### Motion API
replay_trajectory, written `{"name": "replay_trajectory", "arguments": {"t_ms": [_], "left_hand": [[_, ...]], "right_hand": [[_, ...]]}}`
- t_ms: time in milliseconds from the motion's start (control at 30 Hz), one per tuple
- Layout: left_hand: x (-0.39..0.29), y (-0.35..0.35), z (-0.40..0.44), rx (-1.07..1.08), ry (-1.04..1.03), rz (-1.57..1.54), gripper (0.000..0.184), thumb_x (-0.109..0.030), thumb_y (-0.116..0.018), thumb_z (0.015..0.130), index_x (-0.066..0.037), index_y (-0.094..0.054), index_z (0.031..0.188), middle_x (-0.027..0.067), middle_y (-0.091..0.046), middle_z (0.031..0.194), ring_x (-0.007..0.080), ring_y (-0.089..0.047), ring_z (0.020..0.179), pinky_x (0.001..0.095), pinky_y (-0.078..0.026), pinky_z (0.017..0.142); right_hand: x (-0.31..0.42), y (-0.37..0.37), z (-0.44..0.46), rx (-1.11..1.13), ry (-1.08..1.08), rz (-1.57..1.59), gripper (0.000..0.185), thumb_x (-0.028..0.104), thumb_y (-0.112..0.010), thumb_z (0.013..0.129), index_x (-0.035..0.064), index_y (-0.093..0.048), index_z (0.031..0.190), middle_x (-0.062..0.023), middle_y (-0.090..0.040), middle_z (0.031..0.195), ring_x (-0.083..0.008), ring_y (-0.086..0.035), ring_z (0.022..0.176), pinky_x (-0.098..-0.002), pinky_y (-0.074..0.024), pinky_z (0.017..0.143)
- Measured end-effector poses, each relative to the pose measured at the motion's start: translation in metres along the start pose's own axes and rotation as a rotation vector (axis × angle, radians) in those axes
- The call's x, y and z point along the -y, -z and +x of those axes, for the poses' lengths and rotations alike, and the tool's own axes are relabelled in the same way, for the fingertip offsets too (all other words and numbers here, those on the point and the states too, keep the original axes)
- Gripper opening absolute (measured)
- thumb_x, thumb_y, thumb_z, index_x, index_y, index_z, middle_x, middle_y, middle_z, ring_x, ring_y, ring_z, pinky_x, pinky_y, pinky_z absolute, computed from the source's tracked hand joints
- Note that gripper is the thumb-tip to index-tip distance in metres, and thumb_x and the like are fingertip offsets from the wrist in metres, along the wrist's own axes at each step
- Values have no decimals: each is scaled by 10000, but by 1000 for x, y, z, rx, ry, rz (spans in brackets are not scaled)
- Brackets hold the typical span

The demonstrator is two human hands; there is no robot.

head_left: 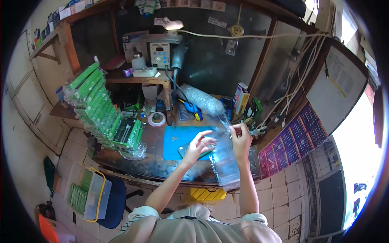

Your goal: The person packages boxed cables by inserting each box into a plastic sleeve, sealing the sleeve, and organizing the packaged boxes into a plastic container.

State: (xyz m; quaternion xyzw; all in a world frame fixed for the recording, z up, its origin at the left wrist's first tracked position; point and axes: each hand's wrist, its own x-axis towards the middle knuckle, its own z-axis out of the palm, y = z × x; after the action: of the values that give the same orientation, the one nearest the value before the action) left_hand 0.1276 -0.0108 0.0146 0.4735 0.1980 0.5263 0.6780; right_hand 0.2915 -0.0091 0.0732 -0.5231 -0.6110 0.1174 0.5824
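at the blue mat, pinching clear plastic sheeting in the right grip, with the left grip unclenched; could slip or tear if tugged one-handed.

1 green-edged item below left fingers: part-covered by left hand, can't tell what. Right fingers' exact pinch on clear plastic: too small. Calendar right of fingers: print unreadable. Orange object, far lower left of fingers: cut off by edge.
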Motion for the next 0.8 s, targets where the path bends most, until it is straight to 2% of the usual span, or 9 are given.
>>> {"name": "replay_trajectory", "arguments": {"t_ms": [67,200,267,300,333,400,467,633,800], "left_hand": [[-22,10,-13,-73,-18,208,356,-113,-592,841,-13,-492,1168,92,-588,1011,132,-566,938,269,-484,790],[-40,50,-44,-182,22,315,219,-94,-628,813,-2,-600,1010,56,-623,883,99,-584,802,234,-489,714],[-38,66,-56,-228,60,326,177,-96,-641,805,1,-627,953,50,-631,850,88,-584,749,219,-486,686],[-36,74,-61,-318,77,307,145,-106,-646,802,-5,-633,906,39,-627,808,80,-579,716,217,-488,667],[-32,83,-66,-412,94,288,122,-116,-650,799,-11,-639,860,27,-623,767,73,-574,683,214,-489,648],[-17,106,-74,-441,54,259,116,-120,-653,799,-13,-630,838,30,-621,753,64,-562,651,201,-478,618],[-6,118,-81,-525,23,289,114,-120,-650,802,-11,-628,829,29,-621,748,61,-558,644,195,-469,596],[7,123,-84,-681,-148,555,253,-176,-724,739,-20,-548,646,21,-572,576,54,-493,516,219,-395,476],[-1,110,-100,-689,-146,736,296,-195,-723,739,-21,-515,621,45,-543,536,76,-469,483,250,-383,456]], "right_hand": [[8,-19,-3,-16,70,-50,116,42,-629,774,1,-526,741,-60,-488,660,-130,-466,558,-274,-381,533],[29,-67,-13,73,32,46,105,52,-615,785,-3,-534,748,-73,-488,681,-151,-485,572,-284,-383,524],[21,-95,-21,104,124,-17,82,50,-612,786,-1,-550,769,-85,-502,700,-175,-506,574,-291,-406,536],[17,-105,-26,148,138,-23,86,61,-625,775,18,-569,825,-96,-527,762,-209,-527,621,-300,-432,585],[15,-114,-33,209,143,-99,180,77,-640,754,31,-565,911,-116,-535,866,-251,-534,770,-331,-433,707],[19,-124,-51,162,317,-186,300,114,-664,725,41,-539,988,-133,-516,967,-285,-480,917,-372,-381,820],[22,-125,-76,247,257,-208,382,158,-690,702,44,-515,1022,-139,-490,1021,-303,-429,985,-401,-333,872],[28,-125,-127,348,186,-251,447,276,-741,661,45,-513,969,-120,-480,1009,-294,-424,981,-395,-341,858],[37,-141,-156,264,36,-234,401,210,-740,660,44,-521,952,-122,-498,976,-283,-459,951,-382,-368,837]]}}
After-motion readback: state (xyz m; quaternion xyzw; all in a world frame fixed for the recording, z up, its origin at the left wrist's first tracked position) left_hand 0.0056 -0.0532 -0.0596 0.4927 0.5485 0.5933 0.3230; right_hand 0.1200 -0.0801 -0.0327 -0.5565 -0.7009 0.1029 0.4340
